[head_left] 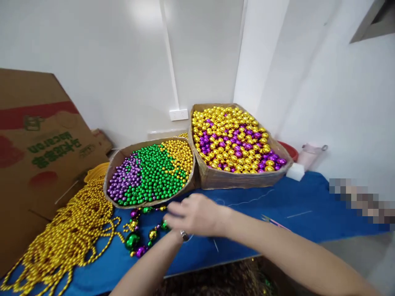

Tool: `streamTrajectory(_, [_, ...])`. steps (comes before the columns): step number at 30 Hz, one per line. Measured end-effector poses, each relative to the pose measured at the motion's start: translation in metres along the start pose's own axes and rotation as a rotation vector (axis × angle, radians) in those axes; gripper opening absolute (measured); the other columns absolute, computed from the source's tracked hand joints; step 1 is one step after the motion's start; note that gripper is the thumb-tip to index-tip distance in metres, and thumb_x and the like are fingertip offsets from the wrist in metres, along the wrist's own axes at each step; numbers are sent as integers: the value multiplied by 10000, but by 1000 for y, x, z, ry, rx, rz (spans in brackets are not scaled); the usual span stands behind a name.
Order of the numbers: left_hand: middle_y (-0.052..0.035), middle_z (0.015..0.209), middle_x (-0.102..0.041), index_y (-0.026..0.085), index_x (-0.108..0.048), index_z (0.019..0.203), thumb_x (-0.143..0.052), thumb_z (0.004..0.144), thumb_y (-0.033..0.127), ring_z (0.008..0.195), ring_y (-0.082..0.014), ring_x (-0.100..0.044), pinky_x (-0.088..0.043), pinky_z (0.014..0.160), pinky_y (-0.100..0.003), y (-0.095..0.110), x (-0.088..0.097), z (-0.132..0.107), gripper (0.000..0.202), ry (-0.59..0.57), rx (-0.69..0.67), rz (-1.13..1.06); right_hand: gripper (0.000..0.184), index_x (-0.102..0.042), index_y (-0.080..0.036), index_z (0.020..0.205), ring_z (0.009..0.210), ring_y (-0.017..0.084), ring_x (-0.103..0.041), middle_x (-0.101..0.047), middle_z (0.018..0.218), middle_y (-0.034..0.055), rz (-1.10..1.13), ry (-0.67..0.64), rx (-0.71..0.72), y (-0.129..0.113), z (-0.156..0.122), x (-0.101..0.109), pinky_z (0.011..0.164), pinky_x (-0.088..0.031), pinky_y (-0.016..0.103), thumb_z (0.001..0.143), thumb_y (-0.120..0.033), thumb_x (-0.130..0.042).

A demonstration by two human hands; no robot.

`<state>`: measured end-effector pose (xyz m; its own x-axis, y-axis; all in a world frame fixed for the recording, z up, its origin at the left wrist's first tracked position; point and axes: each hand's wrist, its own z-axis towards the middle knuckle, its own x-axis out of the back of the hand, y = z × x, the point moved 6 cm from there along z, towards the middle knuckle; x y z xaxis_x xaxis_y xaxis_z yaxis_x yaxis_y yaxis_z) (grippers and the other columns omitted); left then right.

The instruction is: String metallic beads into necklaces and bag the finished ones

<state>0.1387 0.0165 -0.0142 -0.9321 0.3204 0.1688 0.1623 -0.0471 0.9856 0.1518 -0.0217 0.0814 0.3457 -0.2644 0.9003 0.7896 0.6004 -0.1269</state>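
Strand of purple, green and gold beads lies on our worktop, left of the right hand, just on the near side of the left box. We see it curve in a loop, its long axis slanting from far right to near left, both sides running toward our fingers. Our right hand looks nearer; it crosses over our left, which is mostly hidden beyond the left forearm. Our right fingers are bent and slightly parted, but blurred; we cannot tell what either hand holds.
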Motion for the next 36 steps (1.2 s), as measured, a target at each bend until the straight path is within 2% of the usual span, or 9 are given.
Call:
streamTrajectory(3, [-26,506,-566,143,-625,560,-632,720,416,478,-136,-460,-353,473,-273,7,2,4,316,-271,6,-31,272,-533,-223,1165,940,141,-600,-622,1078,52,105,61,-151,47,-37,24,774,-492,286,953,-237,-362])
streamTrajectory(5, [-10,501,-562,132,-605,580,-639,712,465,412,-83,-404,-292,419,-221,10,3,4,360,-388,-6,-75,282,-529,-204,1163,893,139,-620,-638,1044,56,147,75,-209,63,-58,27,754,-499,279,959,-229,-337])
streamTrajectory(9, [9,501,-554,126,-591,632,-613,727,519,385,-49,-385,-249,384,-183,13,6,2,404,-410,-14,-137,248,-566,-220,1097,732,123,-631,-668,917,28,206,70,-256,65,-81,10,658,-493,235,952,-273,-372])
streamTrajectory(14, [-14,538,-604,105,-637,694,-638,708,522,393,-55,-438,-298,400,-180,10,6,-1,418,-473,60,-180,340,-600,-195,780,663,156,-585,-616,707,46,145,93,-284,67,-86,-2,613,-440,255,953,-327,-338])
streamTrajectory(20, [-85,730,-699,101,-686,902,-704,677,447,493,-93,-543,-420,505,-218,7,15,3,413,-462,48,-299,325,-579,-207,788,651,154,-570,-607,705,38,124,85,-271,49,-98,4,607,-405,254,958,-314,-323])
streamTrajectory(24, [-76,747,-700,127,-677,997,-614,781,384,577,-127,-588,-452,561,-232,28,18,-6,341,-471,-171,-108,334,-557,-217,725,609,131,-552,-584,675,3,379,-17,-318,43,-104,-1,567,-393,233,951,-351,-351])
streamTrajectory(29, [-77,899,-701,160,-623,1132,-496,862,253,789,-164,-637,-485,733,-259,69,20,-23,313,-434,-547,175,345,-564,-210,919,536,109,-506,-552,657,-12,847,114,-621,73,-101,-16,540,-402,230,929,-484,-356])
streamTrajectory(32, [-82,898,-683,149,-609,1135,-464,877,224,750,-148,-635,-492,702,-246,78,20,-26,306,-434,-631,217,430,-564,-187,887,439,81,-446,-487,554,-46,1003,21,-577,70,-89,-38,457,-370,204,903,-561,-351])
streamTrajectory(36, [-46,767,-634,150,-582,1144,-391,905,193,586,-100,-590,-478,622,-220,80,22,-28,309,-485,-721,363,495,-572,-156,814,407,40,-414,-587,726,7,1163,-101,-508,61,-81,-55,387,-311,182,863,-613,-388])
